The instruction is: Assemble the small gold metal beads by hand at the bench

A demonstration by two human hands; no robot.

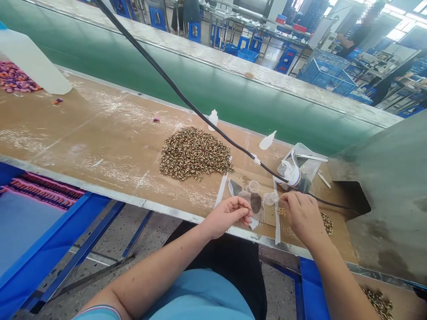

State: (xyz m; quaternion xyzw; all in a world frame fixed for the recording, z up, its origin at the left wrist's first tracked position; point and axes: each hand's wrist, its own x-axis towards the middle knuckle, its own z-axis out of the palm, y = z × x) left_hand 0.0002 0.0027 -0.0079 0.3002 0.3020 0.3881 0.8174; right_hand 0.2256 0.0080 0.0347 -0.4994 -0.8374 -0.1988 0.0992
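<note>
My left hand (231,215) is closed in a pinch at the near edge of the table. Whatever is between its fingertips is too small to name. To its right, my right hand (303,215) has its fingers curled down over the tabletop, and its fingertips are mostly hidden. Beside it lies a little group of small tan pieces (282,212). Clear round lids or dishes (270,198) rest between the hands, and another clear ring (253,186) sits just behind. Under them is a dark-stained sheet (256,203).
A large pile of small gold-and-dark pieces (196,153) lies left of my hands. Two white squeeze bottles (213,120) stand or lie behind. A black cable (187,100) crosses overhead to a white container (291,172). A metal panel (390,191) bounds the right side.
</note>
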